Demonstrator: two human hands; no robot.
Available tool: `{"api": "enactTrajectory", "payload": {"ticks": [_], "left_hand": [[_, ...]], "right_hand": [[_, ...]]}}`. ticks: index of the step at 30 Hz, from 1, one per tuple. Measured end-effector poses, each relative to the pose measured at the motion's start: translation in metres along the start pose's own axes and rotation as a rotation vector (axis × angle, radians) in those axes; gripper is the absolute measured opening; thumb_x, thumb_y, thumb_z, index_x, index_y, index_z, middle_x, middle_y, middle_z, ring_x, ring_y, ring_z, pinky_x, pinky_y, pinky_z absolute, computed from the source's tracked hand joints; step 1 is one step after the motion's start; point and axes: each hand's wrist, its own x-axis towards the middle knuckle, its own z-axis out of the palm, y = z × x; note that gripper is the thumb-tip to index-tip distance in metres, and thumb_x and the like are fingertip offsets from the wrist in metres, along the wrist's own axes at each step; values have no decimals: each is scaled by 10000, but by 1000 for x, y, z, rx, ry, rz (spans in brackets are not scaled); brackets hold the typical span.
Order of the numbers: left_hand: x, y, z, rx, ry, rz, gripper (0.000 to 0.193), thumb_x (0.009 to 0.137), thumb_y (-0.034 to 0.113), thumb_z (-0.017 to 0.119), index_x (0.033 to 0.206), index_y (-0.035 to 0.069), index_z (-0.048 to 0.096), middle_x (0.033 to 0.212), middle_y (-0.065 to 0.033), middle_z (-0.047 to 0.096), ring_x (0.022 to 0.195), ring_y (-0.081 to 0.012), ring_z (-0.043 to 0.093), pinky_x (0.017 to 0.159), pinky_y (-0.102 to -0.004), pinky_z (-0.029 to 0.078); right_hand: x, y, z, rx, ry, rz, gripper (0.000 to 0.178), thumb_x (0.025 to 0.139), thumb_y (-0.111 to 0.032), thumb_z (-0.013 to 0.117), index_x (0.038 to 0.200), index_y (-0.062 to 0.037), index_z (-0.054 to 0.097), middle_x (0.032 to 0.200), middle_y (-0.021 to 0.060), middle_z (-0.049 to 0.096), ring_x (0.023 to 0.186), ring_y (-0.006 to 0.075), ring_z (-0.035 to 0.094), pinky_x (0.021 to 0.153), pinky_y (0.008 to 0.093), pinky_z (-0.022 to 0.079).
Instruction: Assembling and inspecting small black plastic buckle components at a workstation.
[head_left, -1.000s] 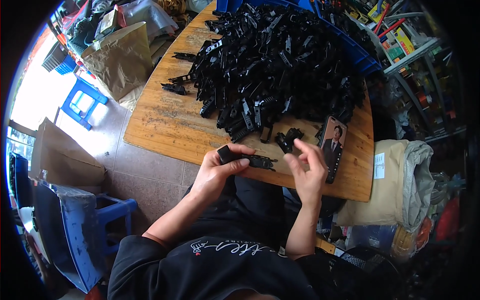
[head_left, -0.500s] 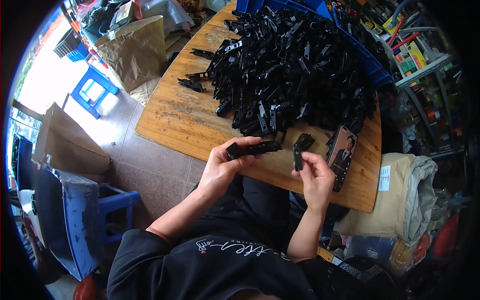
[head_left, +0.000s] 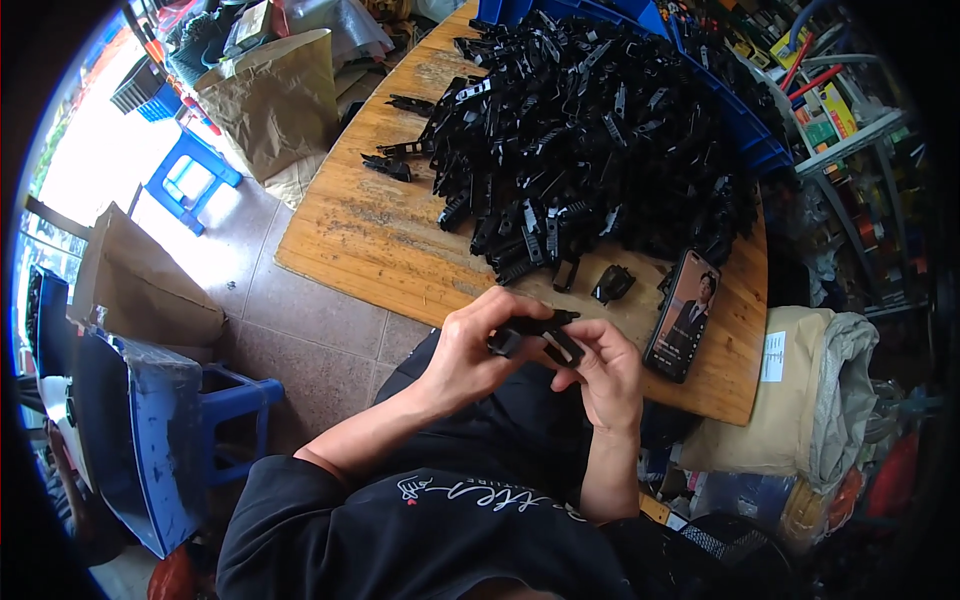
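My left hand [head_left: 468, 345] is closed around a long black plastic part [head_left: 512, 337] just off the table's near edge. Between the thumb and fingers of my right hand [head_left: 608, 378] is a smaller black plastic piece [head_left: 563, 348], held against the end of the left one. Whether the two are joined I cannot tell, since fingers cover where they meet. Beyond my hands a large heap of similar black parts [head_left: 580, 130] covers much of the wooden table [head_left: 350, 235]. One rounded black part [head_left: 612, 284] lies apart from the heap, close to my right hand.
A phone [head_left: 684, 315] with a lit screen lies at the table's right. Behind the heap stands a blue crate [head_left: 735, 110]. Paper sacks [head_left: 270, 110] and blue stools [head_left: 190, 175] are on the floor to the left; a tan sack [head_left: 745, 400] leans at the right.
My right hand has moved left and slightly down, bringing its small piece against the part in my left hand. The left hand has shifted slightly right and down.
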Motion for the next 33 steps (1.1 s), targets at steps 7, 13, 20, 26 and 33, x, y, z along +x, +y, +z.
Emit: {"api": "enactTrajectory", "payload": {"ticks": [7,13,20,26,33], "left_hand": [[-3,13,-11,-897,97,-460,311,803,13,605,1098,1,506,918,-45,554,786,-115,547,759,-253,450],[-6,-11,-27,-1130,292,-449,221,816,160,592,970,10,540,907,-76,593,764,-166,576,699,-280,469],[67,-61,-125,427,485,-74,232,719,155,656,914,53,582,896,-106,592,786,-244,604,686,-334,472],[71,-56,-118,1093,225,-169,248,730,253,644,894,79,578,842,-141,549,772,-321,572,666,-404,452],[59,-66,-129,1018,368,-158,185,708,119,622,878,86,555,823,-123,578,759,-324,575,665,-400,441]], "right_hand": [[5,11,23,-309,57,-195,390,866,-305,569,1037,43,523,782,69,594,687,114,556,668,226,471],[21,20,53,-603,-46,-351,325,870,-241,572,1028,41,537,969,83,574,810,148,553,725,239,443],[19,13,46,-1023,-11,-693,258,772,-129,672,981,0,594,976,123,596,856,236,579,757,307,468],[11,-6,-14,-1329,459,-593,188,773,-51,640,953,-12,603,838,97,590,675,185,569,606,285,467],[30,-28,-28,-1618,464,-489,274,791,-177,638,1001,-10,578,828,120,559,674,277,540,642,366,443]]}}
